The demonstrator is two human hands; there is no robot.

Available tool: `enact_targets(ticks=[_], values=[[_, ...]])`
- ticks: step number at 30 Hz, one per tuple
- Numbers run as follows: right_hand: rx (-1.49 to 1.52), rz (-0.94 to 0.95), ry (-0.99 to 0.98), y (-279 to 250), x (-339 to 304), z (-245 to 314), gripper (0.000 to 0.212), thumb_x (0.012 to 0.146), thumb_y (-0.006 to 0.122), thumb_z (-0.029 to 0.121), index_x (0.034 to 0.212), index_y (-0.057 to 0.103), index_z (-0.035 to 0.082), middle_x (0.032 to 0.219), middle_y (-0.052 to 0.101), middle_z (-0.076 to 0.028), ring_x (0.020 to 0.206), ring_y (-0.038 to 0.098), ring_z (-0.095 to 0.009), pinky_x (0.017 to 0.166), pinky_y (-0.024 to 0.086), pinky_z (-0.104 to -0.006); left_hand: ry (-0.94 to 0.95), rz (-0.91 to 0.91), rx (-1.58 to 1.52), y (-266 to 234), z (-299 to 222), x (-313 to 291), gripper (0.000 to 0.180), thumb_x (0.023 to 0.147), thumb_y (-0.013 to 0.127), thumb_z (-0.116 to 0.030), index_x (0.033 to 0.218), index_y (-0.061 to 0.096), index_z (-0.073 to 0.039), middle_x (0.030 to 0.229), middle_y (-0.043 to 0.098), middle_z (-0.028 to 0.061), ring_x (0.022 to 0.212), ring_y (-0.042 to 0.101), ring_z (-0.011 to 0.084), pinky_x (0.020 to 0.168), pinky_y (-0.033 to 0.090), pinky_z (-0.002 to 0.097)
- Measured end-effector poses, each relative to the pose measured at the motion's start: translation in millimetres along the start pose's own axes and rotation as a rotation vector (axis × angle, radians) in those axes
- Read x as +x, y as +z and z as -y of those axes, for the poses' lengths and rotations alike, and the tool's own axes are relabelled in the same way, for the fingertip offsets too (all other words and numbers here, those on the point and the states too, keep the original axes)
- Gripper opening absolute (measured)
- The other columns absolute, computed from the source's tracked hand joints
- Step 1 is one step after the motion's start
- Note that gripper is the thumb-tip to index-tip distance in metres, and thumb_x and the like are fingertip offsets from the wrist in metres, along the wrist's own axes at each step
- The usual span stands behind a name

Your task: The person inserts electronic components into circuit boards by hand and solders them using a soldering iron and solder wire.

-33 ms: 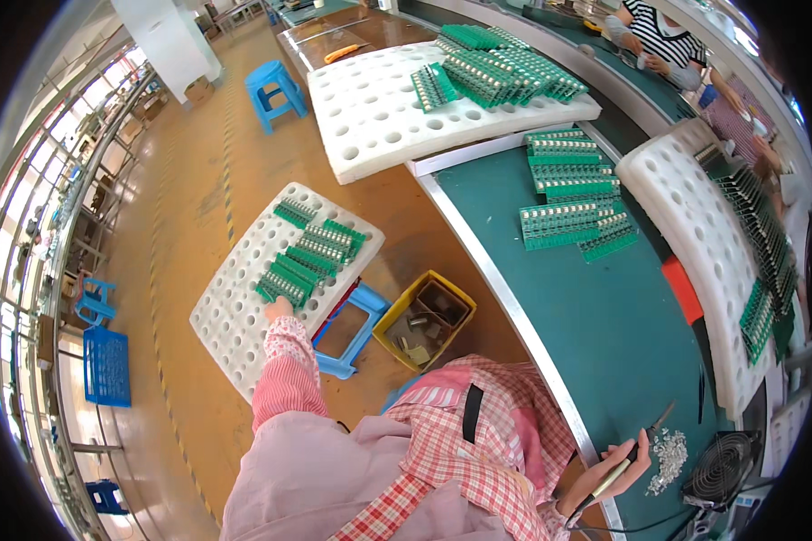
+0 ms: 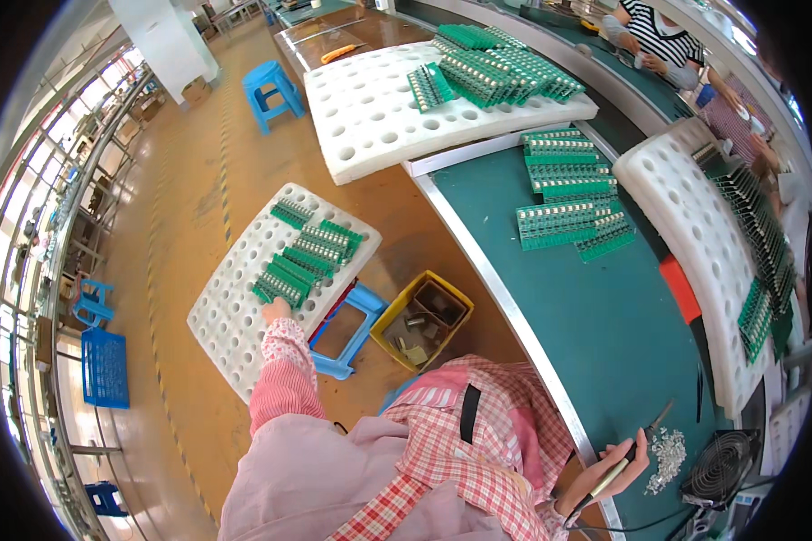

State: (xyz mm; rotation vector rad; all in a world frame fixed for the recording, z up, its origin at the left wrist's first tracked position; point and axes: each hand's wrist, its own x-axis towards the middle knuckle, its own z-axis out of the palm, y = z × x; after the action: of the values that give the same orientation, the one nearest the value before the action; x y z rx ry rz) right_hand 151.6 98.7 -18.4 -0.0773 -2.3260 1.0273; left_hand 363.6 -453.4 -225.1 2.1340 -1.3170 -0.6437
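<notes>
At my left, a white foam tray (image 2: 235, 316) with round holes carries several green circuit boards (image 2: 309, 261) lined with small pale parts. My left hand (image 2: 277, 310) reaches down to the nearest board (image 2: 278, 287), its fingers closed at that board's near edge; the fingertips are partly hidden. Over the bench's front edge, my right hand (image 2: 615, 469) grips a soldering iron (image 2: 612, 480) like a pen, its metal tip pointing up and away and its cord trailing below. Just right of that hand lies a heap of small silvery pieces (image 2: 668, 458) on the green bench mat (image 2: 595, 343).
More circuit boards (image 2: 564, 223) lie on the bench. Foam trays with boards stand at the back (image 2: 370, 117) and right (image 2: 686, 216). A black fan (image 2: 720, 467) sits near right. Below are a yellow bin (image 2: 388, 335) and blue stool (image 2: 356, 329). Co-workers (image 2: 663, 41) sit across.
</notes>
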Motion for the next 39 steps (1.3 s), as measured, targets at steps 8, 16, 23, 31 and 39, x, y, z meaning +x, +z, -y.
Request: enact_targets(ticks=[8, 16, 23, 31, 39], values=[[0.072, 0.014, -0.048, 4.1, 4.7, -2.4, 0.021, 0.091, 0.051, 0.000, 0.111, 0.057, -0.003, 0.090, 0.050, -0.013, 0.067, 0.051, -0.018, 0.056, 0.044, -0.0291, 0.380, 0.311, -0.883, -23.3, -97.4, -159.1, 0.038, 0.101, 0.041, -0.028, 0.083, 0.059, 0.000, 0.079, 0.061, 0.0078, 0.078, 0.058, 0.0154, 0.076, 0.048, 0.0306], [0.071, 0.014, -0.014, -2.4, 2.8, -2.6, 0.023, 0.088, 0.054, -0.002, 0.109, 0.060, 0.003, 0.093, 0.051, -0.014, 0.067, 0.054, -0.018, 0.056, 0.047, -0.0285, 1.862, 0.303, -0.451, -32.7, -276.8, -362.5, 0.028, 0.076, 0.073, -0.018, 0.094, 0.056, -0.005, 0.099, 0.062, 0.0119, 0.091, 0.059, 0.0287, 0.087, 0.043, 0.0408], [0.055, -0.047, -0.052, -3.2, -1.2, -9.8, 0.020, 0.090, 0.052, -0.001, 0.108, 0.060, 0.003, 0.091, 0.049, -0.011, 0.060, 0.052, -0.012, 0.052, 0.044, -0.0247, 1.603, 0.724, -0.097, 28.1, -294.7, -364.2, 0.045, 0.075, 0.076, -0.033, 0.102, 0.056, -0.004, 0.094, 0.066, 0.0119, 0.087, 0.063, 0.0299, 0.074, 0.048, 0.0376], [0.095, 0.000, -0.082, -0.8, 10.4, -2.2, 0.027, 0.083, 0.060, -0.006, 0.108, 0.062, 0.004, 0.090, 0.053, -0.013, 0.070, 0.055, -0.019, 0.061, 0.047, -0.0293, 1.004, 1.497, -0.409, 4.8, -294.0, -366.4, 0.022, 0.087, 0.065, -0.009, 0.104, 0.060, 0.004, 0.097, 0.064, 0.0050, 0.090, 0.057, 0.0090, 0.080, 0.044, 0.0224], [0.064, -0.035, -0.050, -29.1, 10.4, -9.6, 0.032, 0.078, 0.068, -0.004, 0.108, 0.066, 0.008, 0.085, 0.055, -0.010, 0.068, 0.057, -0.021, 0.058, 0.046, -0.0292, 0.934, 2.076, -0.159, -33.3, -257.2, -460.1, 0.020, 0.086, 0.065, -0.007, 0.103, 0.061, 0.003, 0.097, 0.065, 0.0055, 0.089, 0.058, 0.0089, 0.081, 0.046, 0.0233]])
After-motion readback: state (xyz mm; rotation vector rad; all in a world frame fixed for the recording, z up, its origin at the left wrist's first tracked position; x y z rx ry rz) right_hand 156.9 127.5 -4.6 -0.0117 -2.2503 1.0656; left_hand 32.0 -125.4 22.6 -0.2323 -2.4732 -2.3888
